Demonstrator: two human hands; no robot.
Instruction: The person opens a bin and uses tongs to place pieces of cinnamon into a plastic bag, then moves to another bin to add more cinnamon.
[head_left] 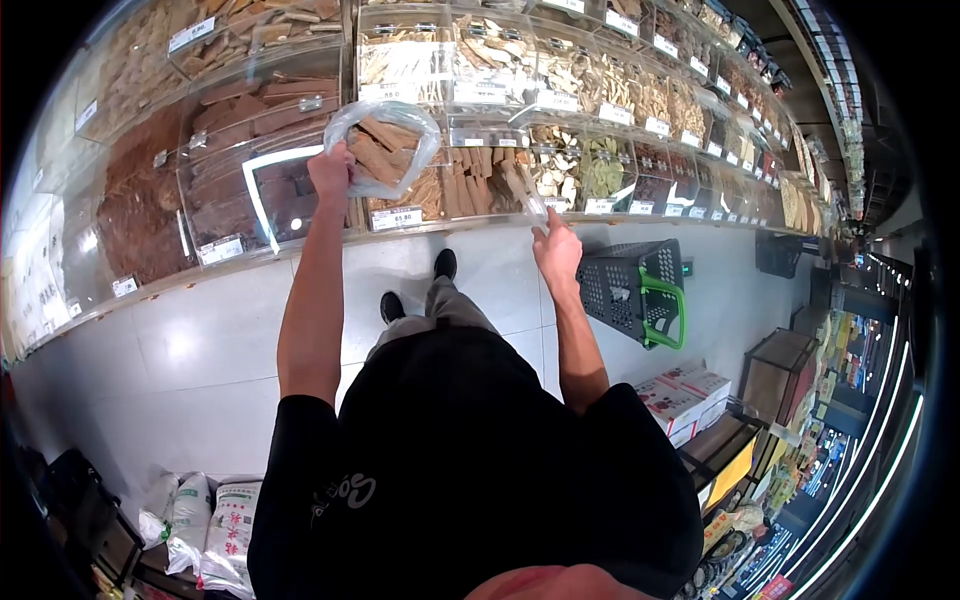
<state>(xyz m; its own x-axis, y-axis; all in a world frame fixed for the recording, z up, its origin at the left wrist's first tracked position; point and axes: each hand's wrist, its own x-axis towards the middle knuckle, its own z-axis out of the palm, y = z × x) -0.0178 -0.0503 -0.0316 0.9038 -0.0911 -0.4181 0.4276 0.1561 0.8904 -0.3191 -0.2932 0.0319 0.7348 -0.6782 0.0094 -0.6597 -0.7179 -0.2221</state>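
My left hand (331, 172) is closed on the rim of a clear plastic bag (425, 150), whose mouth gapes toward me. Inside it lie several brown pieces of bark (378, 158). My right hand (557, 248) grips the handle of a clear plastic scoop (533, 205), its far end reaching over a bin of rolled bark sticks (480, 185). Exactly what the scoop carries is too small to make out. Right of that bin are pale dried slices (555, 178) and green dried leaves (604, 170).
Tiered clear bins of dried goods with price labels (397, 218) line the front. A grey shopping basket with a green handle (665, 310) stands on the floor at right. Boxes (690, 395) are behind it; white sacks (232, 530) sit at lower left.
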